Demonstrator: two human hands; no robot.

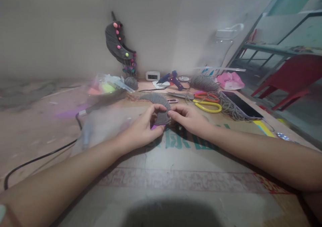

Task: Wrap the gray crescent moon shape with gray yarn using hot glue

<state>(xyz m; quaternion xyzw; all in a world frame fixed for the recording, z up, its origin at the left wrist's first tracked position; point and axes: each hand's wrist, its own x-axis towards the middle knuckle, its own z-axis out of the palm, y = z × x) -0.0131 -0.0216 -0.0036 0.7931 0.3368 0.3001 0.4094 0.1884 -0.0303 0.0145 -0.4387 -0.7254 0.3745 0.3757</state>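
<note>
A crescent wrapped in grey yarn (159, 102) is held above the cardboard, with a bit of purple showing at its lower end. My left hand (141, 128) is closed around that lower end, thumb below and fingers above. At the crescent's right edge, my right hand (188, 118) pinches with thumb and forefinger; whether a loose strand is between them is too small to tell. Just beyond my hands lie scissors with red and yellow handles (207, 106) and a small pink-framed tool (173, 100). Loose grey yarn (230, 108) is heaped beside the scissors.
Printed cardboard (176, 200) covers the table. A phone (241, 104) lies to the right. Along the wall stand a small clock (152, 76), a blue glue gun (173, 79), grey yarn (203, 83) and a bottle (221, 49). A decorated grey crescent (117, 42) hangs there. A black cable (45, 154) runs left.
</note>
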